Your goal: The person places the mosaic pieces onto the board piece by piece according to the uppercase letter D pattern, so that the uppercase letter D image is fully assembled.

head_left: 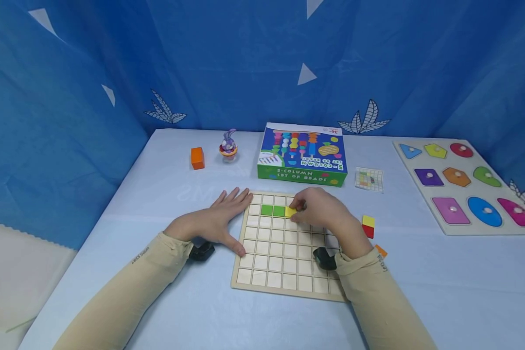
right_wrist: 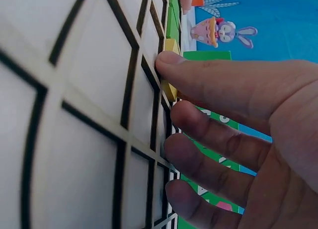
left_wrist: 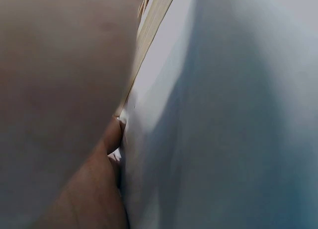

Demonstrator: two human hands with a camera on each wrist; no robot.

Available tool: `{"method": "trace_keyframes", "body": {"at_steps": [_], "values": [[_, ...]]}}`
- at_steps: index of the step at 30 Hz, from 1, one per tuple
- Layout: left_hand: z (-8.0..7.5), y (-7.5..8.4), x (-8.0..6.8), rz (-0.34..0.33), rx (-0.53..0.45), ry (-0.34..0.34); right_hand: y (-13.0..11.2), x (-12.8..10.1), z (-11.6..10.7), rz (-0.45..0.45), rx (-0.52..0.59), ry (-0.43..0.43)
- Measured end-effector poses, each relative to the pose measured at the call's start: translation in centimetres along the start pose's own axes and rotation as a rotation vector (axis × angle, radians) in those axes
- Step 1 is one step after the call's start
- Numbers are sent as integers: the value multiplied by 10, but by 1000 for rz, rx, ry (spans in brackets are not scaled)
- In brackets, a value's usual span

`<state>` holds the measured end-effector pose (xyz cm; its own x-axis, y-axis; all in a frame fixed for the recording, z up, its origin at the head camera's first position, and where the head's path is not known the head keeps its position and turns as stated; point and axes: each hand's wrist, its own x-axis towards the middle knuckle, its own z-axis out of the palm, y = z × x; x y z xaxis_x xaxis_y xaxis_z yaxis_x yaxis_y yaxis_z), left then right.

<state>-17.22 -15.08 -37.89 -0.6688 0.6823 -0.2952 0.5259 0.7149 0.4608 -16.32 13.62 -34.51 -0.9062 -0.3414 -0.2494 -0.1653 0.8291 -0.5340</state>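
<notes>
On the white table [head_left: 192, 311], far left toward the back, stands a small orange block [head_left: 197, 158]. Nearer me, my left hand [head_left: 218, 216] is spread wide, thumb and fingertips at the left edge of a pale wooden grid board [head_left: 275, 249]; it grips nothing. Behind that hand sits a purple rabbit figurine [head_left: 229, 146].

On the board, in the second row from the far edge, come a bare cell, a flat green square tile [head_left: 267, 210], then a second green tile [head_left: 279, 211], both apparently laid in place. In the next cell along is a yellow square tile [head_left: 290, 212], pinched between the thumb and forefinger of my right hand [head_left: 321, 210]; I cannot tell whether it is fully seated. This looks like an early stage: the other cells in sight show plain wood, and my right hand and wrist hide some.

Behind the board is a blue-and-green cardboard bead box [head_left: 302, 158]. To the right lie a small printed grid card [head_left: 369, 179], a loose yellow tile [head_left: 368, 220] beside a red tile [head_left: 368, 231], and an orange piece [head_left: 381, 251], partly hidden by my sleeve, all off the board. Far right is a white shape-puzzle board [head_left: 435, 194].
</notes>
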Motion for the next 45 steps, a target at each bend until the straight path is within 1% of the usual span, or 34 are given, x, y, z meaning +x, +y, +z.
{"method": "trace_keyframes", "body": {"at_steps": [9, 16, 23, 26, 31, 36, 45], "values": [[0, 1, -1, -7, -9, -3, 0, -1, -1, 20, -30, 0], [0, 0, 0, -7, -4, -5, 2, -4, -5, 44, -10, -27], [0, 0, 2, -7, 9, -3, 2, -4, -8, 25, 4, -51], [0, -1, 2, -10, 15, -2, 4, -5, -11, -6, 24, -67], [1, 0, 1, -11, 8, -4, 13, -12, -21, -34, 46, -120], [1, 1, 1, -19, 5, -7, 23, -23, -37, 2, 30, -177], [1, 0, 1, -18, -5, -7, 52, -44, -64, 122, 32, -173]]}}
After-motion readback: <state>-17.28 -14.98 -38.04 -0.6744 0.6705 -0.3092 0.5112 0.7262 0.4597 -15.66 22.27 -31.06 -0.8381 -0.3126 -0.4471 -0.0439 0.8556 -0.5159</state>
